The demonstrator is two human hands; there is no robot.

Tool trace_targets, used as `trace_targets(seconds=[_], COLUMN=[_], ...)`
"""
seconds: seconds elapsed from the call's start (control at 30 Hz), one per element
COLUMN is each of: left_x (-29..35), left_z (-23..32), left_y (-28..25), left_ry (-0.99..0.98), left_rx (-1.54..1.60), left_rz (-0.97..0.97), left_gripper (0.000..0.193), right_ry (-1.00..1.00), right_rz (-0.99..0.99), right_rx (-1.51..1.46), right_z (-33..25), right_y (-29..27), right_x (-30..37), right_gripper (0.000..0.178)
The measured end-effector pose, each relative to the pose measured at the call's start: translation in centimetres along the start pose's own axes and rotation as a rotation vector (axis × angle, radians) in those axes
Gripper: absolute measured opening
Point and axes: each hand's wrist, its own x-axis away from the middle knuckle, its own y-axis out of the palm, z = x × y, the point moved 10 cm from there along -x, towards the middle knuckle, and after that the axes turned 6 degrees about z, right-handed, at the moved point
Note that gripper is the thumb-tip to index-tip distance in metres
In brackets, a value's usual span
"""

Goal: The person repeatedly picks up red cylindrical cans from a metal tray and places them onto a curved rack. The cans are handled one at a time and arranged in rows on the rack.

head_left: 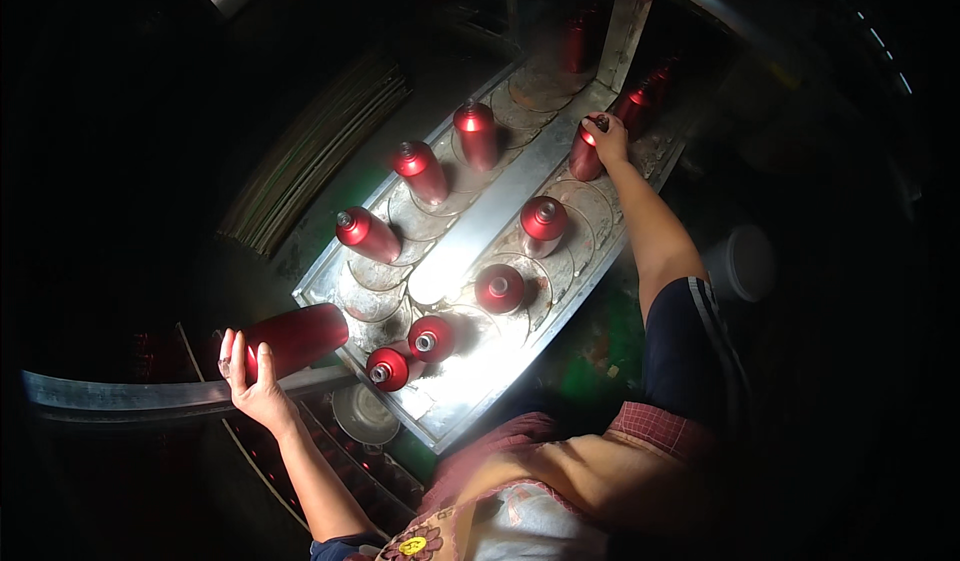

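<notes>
My left hand (pixel 256 385) is wrapped round the neck end of a red metallic bottle (pixel 305 339), which lies tilted sideways off the conveyor's near left corner. At the far right, my right hand (pixel 608 141) grips the top of another red bottle (pixel 585 160) that stands on the conveyor (pixel 480 223). Along the left lane stand red bottles, the middle one (pixel 420 173) between two others. Nearer me in the right lane are a bottle (pixel 543 223) and one more (pixel 500 288). Two bottles (pixel 431 339) stand close together at the near end.
A metal divider (pixel 500 196) runs between the conveyor's two lanes of curved plates. More red bottles (pixel 634 109) stand beyond my right hand. A curved metal rail (pixel 130 397) lies at the left, above a round pan (pixel 365 416). A white bucket (pixel 748 263) stands at the right.
</notes>
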Motion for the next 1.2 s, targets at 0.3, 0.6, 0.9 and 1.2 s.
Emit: trace_targets(seconds=[0.3, 0.6, 0.9, 1.2], left_x=[3.5, 9.4, 13.9, 13.3], left_z=[-5.2, -10.4, -8.1, -29.1], left_y=[2.8, 6.7, 1.1, -23.3], left_ry=[0.031, 0.136, 0.270, -0.314], left_rx=[-0.024, -0.154, 0.136, 0.320], left_rz=[-0.063, -0.158, -0.389, -0.494], left_gripper=[0.033, 0.036, 0.031, 0.024], right_ry=[0.039, -0.244, -0.046, -0.140], right_rz=[-0.104, 0.104, -0.301, -0.701], right_rx=[0.084, 0.067, -0.502, -0.639], right_z=[1.6, -9.4, -24.4, -48.5], right_y=[-4.5, -16.1, -12.6, -0.2], right_x=[-2.3, 8.4, 33.3, 60.1], right_gripper=[0.036, 0.044, 0.033, 0.043])
